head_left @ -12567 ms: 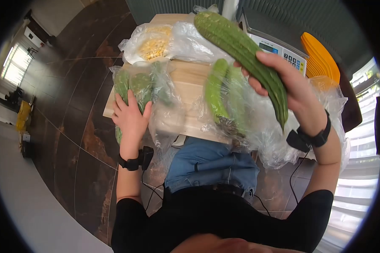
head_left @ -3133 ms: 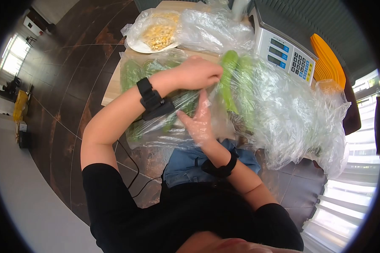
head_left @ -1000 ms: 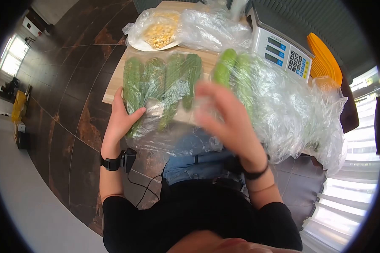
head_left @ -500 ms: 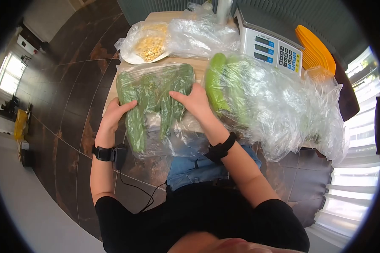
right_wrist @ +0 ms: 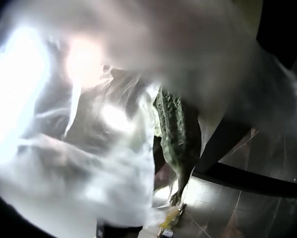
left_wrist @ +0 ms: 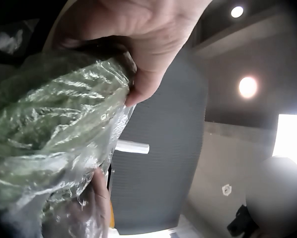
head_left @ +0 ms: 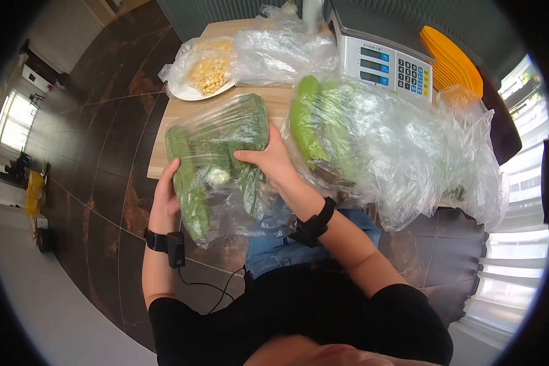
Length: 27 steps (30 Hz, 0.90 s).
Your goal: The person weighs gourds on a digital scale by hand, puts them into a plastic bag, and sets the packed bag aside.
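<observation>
A clear plastic bag of dark green ridged gourds (head_left: 192, 183) is held between both hands at the table's left front. My left hand (head_left: 165, 189) grips its left side, the thumb on top and the other fingers hidden beneath. On its right side my right hand (head_left: 274, 161) holds on, thumb across the top. The left wrist view has the left hand (left_wrist: 143, 34) curled round the wrapped gourds (left_wrist: 54, 114). In the right wrist view one ridged gourd (right_wrist: 178, 129) shows past blurred film. Lighter green gourds (head_left: 308, 122) lie under plastic to the right.
A bag of yellow pieces (head_left: 210, 73) on a white plate stands at the back left of the wooden table (head_left: 180, 110). Behind on the right are a scale (head_left: 384, 64) and yellow-orange trays (head_left: 448, 58). Crumpled plastic (head_left: 409, 146) spreads over the right side.
Both hands now hold the bagged gourds, which are tilted and drawn closer together than half a second ago. Earlier, the right hand held one loose gourd, and later the hands worked at the film.
</observation>
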Tool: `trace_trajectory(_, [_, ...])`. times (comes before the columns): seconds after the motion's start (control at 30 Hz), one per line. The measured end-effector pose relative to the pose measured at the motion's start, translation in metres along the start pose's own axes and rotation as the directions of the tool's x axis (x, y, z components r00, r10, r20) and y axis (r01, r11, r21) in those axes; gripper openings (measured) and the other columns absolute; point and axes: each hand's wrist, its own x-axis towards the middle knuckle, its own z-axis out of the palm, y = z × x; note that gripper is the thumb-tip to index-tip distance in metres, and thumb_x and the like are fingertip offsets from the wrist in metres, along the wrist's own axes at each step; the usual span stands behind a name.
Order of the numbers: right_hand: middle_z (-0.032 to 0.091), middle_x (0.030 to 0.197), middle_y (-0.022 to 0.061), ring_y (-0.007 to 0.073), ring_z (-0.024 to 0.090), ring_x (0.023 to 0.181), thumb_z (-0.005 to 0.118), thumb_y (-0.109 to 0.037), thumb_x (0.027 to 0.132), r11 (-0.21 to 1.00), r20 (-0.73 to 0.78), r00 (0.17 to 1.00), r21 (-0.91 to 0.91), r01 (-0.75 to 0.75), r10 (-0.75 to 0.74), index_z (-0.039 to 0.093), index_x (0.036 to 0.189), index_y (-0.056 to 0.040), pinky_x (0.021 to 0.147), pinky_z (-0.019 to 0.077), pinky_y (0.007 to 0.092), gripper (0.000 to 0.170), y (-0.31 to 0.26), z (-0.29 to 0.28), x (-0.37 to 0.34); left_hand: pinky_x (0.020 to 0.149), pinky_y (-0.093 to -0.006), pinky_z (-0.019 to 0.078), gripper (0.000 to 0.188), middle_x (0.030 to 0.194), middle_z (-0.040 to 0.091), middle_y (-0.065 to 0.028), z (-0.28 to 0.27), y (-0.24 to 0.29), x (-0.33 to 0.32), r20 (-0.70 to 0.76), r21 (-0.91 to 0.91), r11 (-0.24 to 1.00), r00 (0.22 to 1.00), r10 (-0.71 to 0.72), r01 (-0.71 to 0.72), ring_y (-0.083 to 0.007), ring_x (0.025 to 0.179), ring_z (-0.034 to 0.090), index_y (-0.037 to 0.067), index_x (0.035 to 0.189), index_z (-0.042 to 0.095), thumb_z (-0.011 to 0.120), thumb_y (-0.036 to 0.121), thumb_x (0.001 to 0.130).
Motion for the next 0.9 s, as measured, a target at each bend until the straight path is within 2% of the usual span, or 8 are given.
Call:
trace_trajectory(0.07, [0.054,0.115,0.0094,0.0183,0.054,0.104,0.073,0.009,0.065,0.96,0.068,0.989,0.239,-0.147,0.135,0.037,0.128,-0.0006,0.088,0.0466,0.0309,0.073,-0.016,0.0,-0.007,0.09,-0.0411,0.0488,0.048,0.12,0.055,-0.0178,0.004,-0.001,-0.003,0.1,-0.107,0.993,0.994,-0.047,0.057,-0.0281,0.105,0.058,-0.003,0.126,0.045,0.059,0.02,0.086])
trace_trajectory(0.17, [0.053,0.115,0.0097,0.0195,0.055,0.103,0.073,0.009,0.065,0.939,0.106,0.989,0.317,-0.136,0.107,0.034,0.131,-0.0011,0.088,0.0468,0.0315,0.077,-0.017,-0.004,-0.011,0.092,-0.0424,0.0484,0.05,0.121,0.055,-0.0186,-0.001,-0.011,-0.002,0.138,-0.125,0.992,0.99,0.003,0.015,-0.0296,0.107,0.057,-0.003,0.128,0.042,0.057,0.021,0.087])
trace_trajectory(0.37, [0.049,0.121,0.0104,0.0217,0.05,0.111,0.075,0.008,0.063,0.958,0.049,0.998,0.283,-0.051,0.039,0.026,0.138,-0.0018,0.093,0.0432,0.0342,0.09,-0.043,-0.011,-0.033,0.091,-0.0456,0.0486,0.056,0.122,0.055,-0.0175,-0.015,-0.029,-0.004,0.24,-0.285,0.958,0.97,0.046,0.025,-0.0314,0.109,0.056,0.0,0.129,0.043,0.063,0.02,0.082])
trace_trajectory(0.43, [0.047,0.123,0.0102,0.0217,0.047,0.114,0.076,0.008,0.062,0.961,0.05,0.999,0.274,-0.023,0.009,0.025,0.138,-0.0017,0.095,0.0414,0.0347,0.092,-0.056,-0.015,-0.046,0.094,-0.0438,0.0466,0.064,0.125,0.053,-0.0158,-0.013,-0.034,-0.006,0.386,-0.227,0.973,0.915,0.121,-0.033,-0.0302,0.111,0.054,0.002,0.131,0.043,0.067,0.029,0.078])
trace_trajectory(0.57, [0.041,0.13,0.0114,0.0223,0.041,0.121,0.077,0.005,0.061,0.943,0.095,0.995,0.331,-0.029,-0.003,0.019,0.141,-0.003,0.1,0.037,0.0361,0.1,-0.076,-0.03,-0.074,0.094,-0.0432,0.0474,0.07,0.123,0.054,-0.0178,0.046,-0.037,-0.037,0.268,-0.313,0.948,0.951,0.154,-0.066,-0.03,0.11,0.056,0.0,0.13,0.044,0.073,0.021,0.07])
trace_trajectory(0.67, [0.039,0.131,0.012,0.0232,0.041,0.121,0.078,0.004,0.061,0.903,0.138,0.99,0.419,-0.095,0.04,0.016,0.142,-0.0037,0.101,0.0361,0.0366,0.102,-0.087,-0.047,-0.098,0.094,-0.0434,0.0472,0.07,0.123,0.054,-0.018,0.058,-0.04,-0.048,0.323,-0.32,0.947,0.942,0.093,0.016,-0.0304,0.11,0.056,0.0,0.13,0.045,0.073,0.022,0.069])
trace_trajectory(0.73, [0.039,0.13,0.0118,0.0232,0.041,0.122,0.078,0.005,0.061,0.904,0.12,0.989,0.409,-0.126,0.084,0.018,0.14,-0.004,0.101,0.0364,0.037,0.1,-0.096,-0.058,-0.115,0.094,-0.0439,0.0467,0.067,0.122,0.055,-0.0188,0.067,-0.042,-0.051,0.382,-0.312,0.947,0.923,0.048,0.08,-0.0309,0.109,0.057,-0.001,0.129,0.046,0.072,0.019,0.07])
trace_trajectory(0.9, [0.046,0.123,0.0132,0.0237,0.049,0.114,0.076,0.007,0.06,0.925,-0.009,1.0,0.379,0.009,-0.006,0.022,0.138,-0.0035,0.096,0.0419,0.0388,0.096,-0.115,-0.095,-0.143,0.096,-0.0444,0.0445,0.062,0.124,0.053,-0.0199,0.112,-0.046,-0.048,0.639,-0.203,0.957,0.769,-0.031,0.208,-0.0318,0.112,0.054,-0.004,0.129,0.043,0.067,0.013,0.075])
